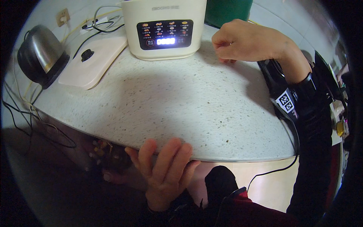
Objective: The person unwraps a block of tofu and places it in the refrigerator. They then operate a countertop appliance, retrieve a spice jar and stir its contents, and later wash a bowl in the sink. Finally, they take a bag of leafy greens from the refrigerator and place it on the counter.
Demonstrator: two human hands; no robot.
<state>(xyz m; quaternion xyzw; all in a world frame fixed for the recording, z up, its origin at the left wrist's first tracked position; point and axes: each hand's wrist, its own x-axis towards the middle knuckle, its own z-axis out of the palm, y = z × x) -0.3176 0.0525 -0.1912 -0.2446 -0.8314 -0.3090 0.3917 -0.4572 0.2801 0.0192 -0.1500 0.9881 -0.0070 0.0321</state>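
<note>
A cream-coloured countertop cooker (167,54) stands at the back of the speckled countertop (181,102); its black control panel (165,34) has a lit display and rows of small food pictures. To its right, my right hand (244,39) is held above the counter, fingers curled into a loose fist, with nothing visible in it. My left hand (167,170) is at the front edge of the counter, palm side towards me, fingers spread and empty. Whether its fingertips touch the edge I cannot tell. Left of the cooker lies a pale rectangular lid (85,71) with a black knob (87,55).
A steel and black electric kettle (42,54) stands at the far left, near loose cords (31,110) and a wall socket (63,17). Behind the cooker is a green container (228,12). A black device with a printed code label (286,102) lies at the right, a cable (272,171) hanging down.
</note>
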